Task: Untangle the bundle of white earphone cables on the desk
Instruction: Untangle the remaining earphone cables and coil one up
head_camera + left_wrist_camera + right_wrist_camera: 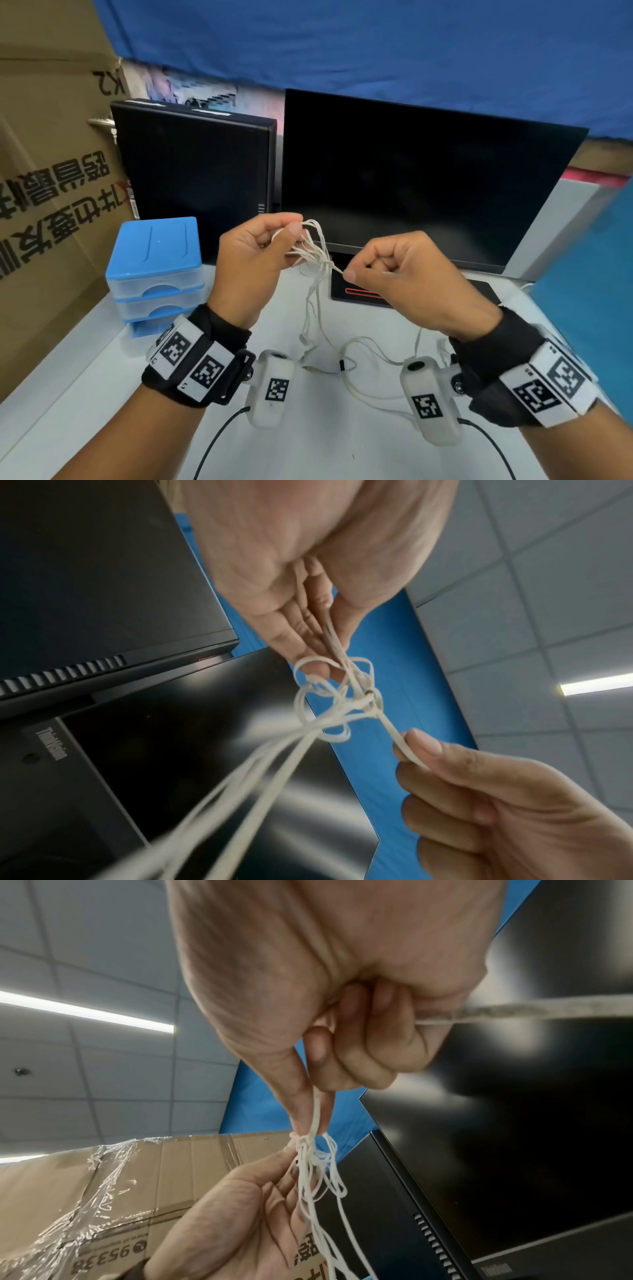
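A knot of white earphone cables [317, 251] hangs in the air between both hands, above the desk [102, 377]. My left hand [253, 253] pinches its upper loops between thumb and fingers; the same knot [339, 704] shows up close in the left wrist view. My right hand [404, 274] is curled and pinches one strand [399, 737] that leads out of the knot to the right. In the right wrist view that strand [316, 1115] runs between thumb and forefinger. Loose cable ends [346, 359] trail down onto the desk with a plug.
Two dark monitors [411, 185] stand behind the hands, one base [363, 294] under the right hand. A blue drawer box [156, 270] sits at the left, with a large cardboard box [44, 171] beyond it. Black camera leads [219, 442] cross the near desk.
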### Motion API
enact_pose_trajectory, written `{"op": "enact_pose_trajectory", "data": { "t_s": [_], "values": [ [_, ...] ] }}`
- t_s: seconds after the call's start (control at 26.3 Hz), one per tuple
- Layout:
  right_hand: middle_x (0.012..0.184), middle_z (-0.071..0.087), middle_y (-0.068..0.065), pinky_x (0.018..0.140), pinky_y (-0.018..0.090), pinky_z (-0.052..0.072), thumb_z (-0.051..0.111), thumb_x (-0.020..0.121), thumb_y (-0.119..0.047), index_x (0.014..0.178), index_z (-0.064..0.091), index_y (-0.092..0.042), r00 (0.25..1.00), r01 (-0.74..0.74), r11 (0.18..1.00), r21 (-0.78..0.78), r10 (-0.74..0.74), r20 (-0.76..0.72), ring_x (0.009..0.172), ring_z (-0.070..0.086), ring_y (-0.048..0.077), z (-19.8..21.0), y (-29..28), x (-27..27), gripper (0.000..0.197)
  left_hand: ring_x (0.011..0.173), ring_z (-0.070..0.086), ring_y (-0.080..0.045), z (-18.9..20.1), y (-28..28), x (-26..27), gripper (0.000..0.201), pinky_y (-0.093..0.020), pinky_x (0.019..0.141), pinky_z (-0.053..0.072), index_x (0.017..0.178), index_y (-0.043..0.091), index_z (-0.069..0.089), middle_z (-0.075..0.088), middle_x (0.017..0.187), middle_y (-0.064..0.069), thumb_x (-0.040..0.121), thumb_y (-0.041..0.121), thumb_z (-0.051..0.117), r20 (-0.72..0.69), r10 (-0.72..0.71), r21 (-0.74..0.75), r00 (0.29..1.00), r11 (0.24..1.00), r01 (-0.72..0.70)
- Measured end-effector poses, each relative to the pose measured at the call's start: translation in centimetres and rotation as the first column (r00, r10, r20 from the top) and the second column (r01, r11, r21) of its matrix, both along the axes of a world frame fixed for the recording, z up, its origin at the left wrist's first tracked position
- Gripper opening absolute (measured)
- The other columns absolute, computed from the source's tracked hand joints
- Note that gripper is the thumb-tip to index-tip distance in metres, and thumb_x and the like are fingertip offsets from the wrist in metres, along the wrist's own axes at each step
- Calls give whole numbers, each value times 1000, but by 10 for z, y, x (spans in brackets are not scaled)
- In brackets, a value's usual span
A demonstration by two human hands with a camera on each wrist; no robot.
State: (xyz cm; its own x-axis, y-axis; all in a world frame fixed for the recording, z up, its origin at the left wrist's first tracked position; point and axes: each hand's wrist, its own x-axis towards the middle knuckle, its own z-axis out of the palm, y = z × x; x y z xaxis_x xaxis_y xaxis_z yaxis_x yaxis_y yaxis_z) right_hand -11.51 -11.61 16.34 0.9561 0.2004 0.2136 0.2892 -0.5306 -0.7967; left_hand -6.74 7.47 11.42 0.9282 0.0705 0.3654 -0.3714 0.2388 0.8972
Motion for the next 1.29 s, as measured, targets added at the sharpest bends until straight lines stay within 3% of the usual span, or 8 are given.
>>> {"op": "enact_pose_trajectory", "data": {
  "t_s": [0.23,0.46,0.57,0.72,0.87,1.1,1.18,1.29],
  "values": [
    [45,30,-3,52,9,43,77,82,-17,93,75,-9,999,-1,995,104,5,-40,39,28,6,0,-5,-6,14,67,69,-13,1,-4,-2,11,-22,57,53,99,14,71,76,84,-3,93,10,62,-111,-11,-49,994,999,6],
    [56,56,11,61,31,50,81,74,-36,98,72,-22,995,-62,997,50,66,-78,52,52,17,-7,4,8,30,70,70,-11,5,-6,-10,17,-21,58,54,109,12,69,77,91,-3,94,11,59,-140,-144,-55,980,989,137],
    [54,50,7,51,22,40,72,83,-41,94,72,-18,993,-68,990,121,79,-90,50,39,23,-8,8,11,25,75,70,-10,7,-4,-13,20,-21,61,55,110,16,68,77,99,-4,94,11,59,-114,-176,-20,978,984,174],
    [59,61,15,38,21,28,47,103,-18,108,67,-16,944,-55,979,198,116,-310,35,35,15,-22,-4,21,21,78,70,-9,8,-1,-14,22,-22,64,56,111,17,68,77,103,-2,93,11,58,-81,-161,-10,984,987,160],
    [59,64,10,36,19,25,70,90,-16,110,67,-15,865,-177,981,80,193,-463,34,31,11,-40,-5,17,20,81,71,-9,6,-3,-14,23,-23,67,57,113,18,68,77,101,-1,94,10,58,-69,-134,8,989,991,134],
    [53,59,2,64,8,42,74,87,-24,88,79,-16,956,-59,994,90,82,-281,52,50,8,-57,3,19,9,76,69,-8,6,-5,-14,22,-25,67,58,112,17,68,77,99,-1,94,9,58,-71,-146,1,987,989,146],
    [66,66,0,60,10,42,71,89,-21,89,78,-11,978,-18,991,132,45,-203,57,53,-1,-56,1,18,12,73,68,-10,6,-1,-13,22,-26,63,57,112,14,68,76,95,-2,92,12,60,-83,-142,-27,986,990,140],
    [83,74,7,57,16,44,69,91,-17,89,77,-7,990,-20,974,228,52,-133,59,53,2,-51,0,13,13,72,68,-12,6,3,-13,30,-28,62,57,113,14,67,76,99,-4,84,20,63,-95,-172,-45,980,985,169]
  ]
}}
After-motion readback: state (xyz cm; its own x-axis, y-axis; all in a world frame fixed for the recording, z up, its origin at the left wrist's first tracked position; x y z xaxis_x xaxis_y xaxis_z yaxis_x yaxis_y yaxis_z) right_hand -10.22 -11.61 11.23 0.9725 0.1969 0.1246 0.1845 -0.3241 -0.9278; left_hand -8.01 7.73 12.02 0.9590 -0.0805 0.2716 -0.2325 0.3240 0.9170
